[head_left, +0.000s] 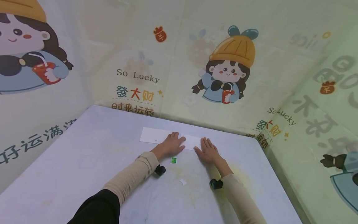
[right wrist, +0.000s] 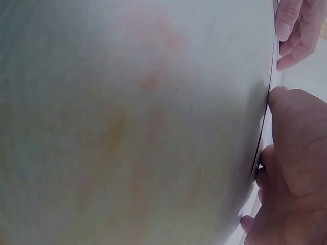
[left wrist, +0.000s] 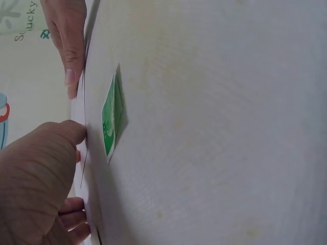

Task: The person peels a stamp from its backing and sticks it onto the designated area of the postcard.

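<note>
A long white paper strip (head_left: 152, 135) lies flat near the far edge of the table. My left hand (head_left: 172, 145) rests on its middle, fingers extended and thumb apart. At the strip's right end, my right hand (head_left: 208, 151) touches the paper with straight fingers, its thumb toward the left hand. Just in front of the left hand is a small green square with a white border (head_left: 173, 160), like a stamp. The left wrist view shows this green piece (left wrist: 108, 122) bent, one part raised off the table. Part of the strip is hidden under the hands.
A small white scrap (head_left: 183, 181) lies nearer me on the white table (head_left: 112, 155). Cloth with printed cartoon figures (head_left: 226, 71) hangs behind and beside the table. Black wrist devices (head_left: 160, 170) sit under both forearms.
</note>
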